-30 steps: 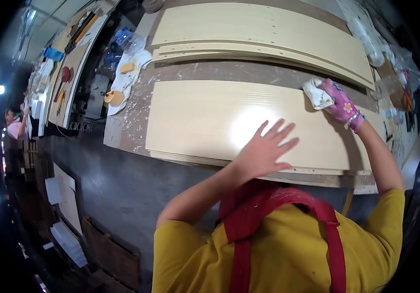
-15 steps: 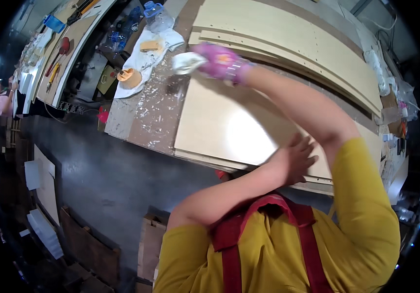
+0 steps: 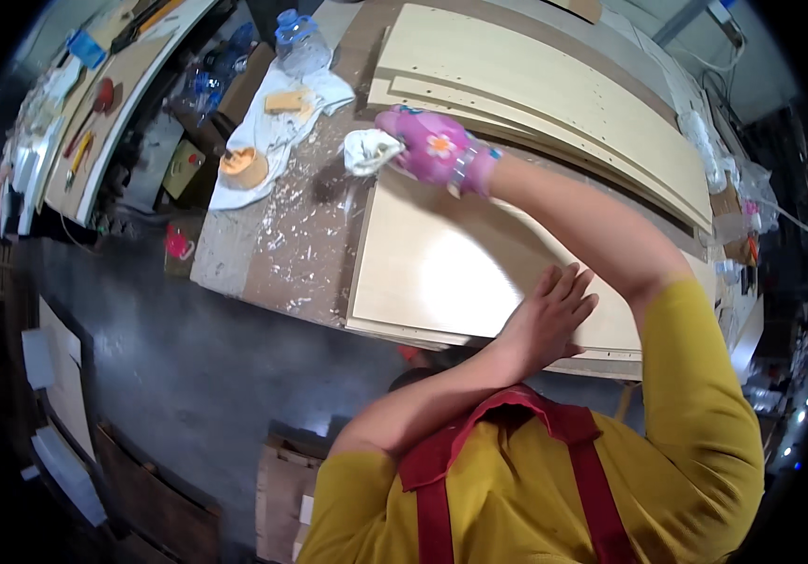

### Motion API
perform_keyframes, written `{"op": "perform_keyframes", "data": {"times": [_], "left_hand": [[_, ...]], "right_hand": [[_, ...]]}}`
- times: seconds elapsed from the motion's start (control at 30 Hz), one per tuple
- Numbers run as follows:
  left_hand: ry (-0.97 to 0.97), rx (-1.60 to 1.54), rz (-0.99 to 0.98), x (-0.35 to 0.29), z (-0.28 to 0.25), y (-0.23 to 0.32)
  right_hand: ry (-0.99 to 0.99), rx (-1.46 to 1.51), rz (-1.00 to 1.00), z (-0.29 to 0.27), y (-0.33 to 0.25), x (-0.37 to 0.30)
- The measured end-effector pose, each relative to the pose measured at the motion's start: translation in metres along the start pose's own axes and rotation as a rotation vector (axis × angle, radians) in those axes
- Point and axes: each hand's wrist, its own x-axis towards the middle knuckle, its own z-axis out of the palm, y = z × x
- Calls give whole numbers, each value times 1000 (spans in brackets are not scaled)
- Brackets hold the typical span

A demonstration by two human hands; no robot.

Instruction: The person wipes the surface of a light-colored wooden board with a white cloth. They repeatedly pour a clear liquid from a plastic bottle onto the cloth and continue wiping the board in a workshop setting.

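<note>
A pale wooden panel (image 3: 423,244) lies flat on the workbench in front of me, with a bright reflection on its surface. My right hand (image 3: 437,146), in a pink flowered glove, is closed around a crumpled white cloth (image 3: 369,151) at the panel's far left corner. Whether the cloth touches the panel cannot be made out. Bare, my left hand (image 3: 554,315) rests on the panel's near part toward the right, fingers stretched out and nothing in it. Beyond the glove, more pale panels (image 3: 535,80) with small holes along their edges lie stacked.
Left on the workbench (image 3: 277,249), which is spotted with white flecks, a white towel (image 3: 267,136) carries a tub of orange-tan paste (image 3: 244,167) and a tan block (image 3: 286,101). A clear blue-capped jug (image 3: 300,42) stands behind. Plastic bags (image 3: 756,179) lie far right.
The whole view has shifted, so the bench sits lower in it. My right hand keeps the cloth near the same panel corner. My left hand has slid slightly left on the panel.
</note>
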Motion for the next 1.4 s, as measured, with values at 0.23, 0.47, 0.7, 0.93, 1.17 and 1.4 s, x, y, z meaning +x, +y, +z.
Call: {"op": "perform_keyframes", "data": {"times": [0.23,0.47,0.7,0.93,1.17,1.4], "left_hand": [[103,-108,-27,-4,11,3],[127,-292,-73,-4,16,-4],[40,-1128,-392,-15,26,6],[44,-156,-27,1,23,0],[90,-128,53,10,28,-3],[-98,-54,-15,15,0,-8]], "right_hand": [[-84,-110,122,1,34,16],[-372,-214,-442,-1,-37,-105],[-65,431,-551,70,-127,-44],[179,566,-218,-18,-16,-110],[57,-42,-74,-11,-13,-95],[388,-352,514,-72,111,-336]]}}
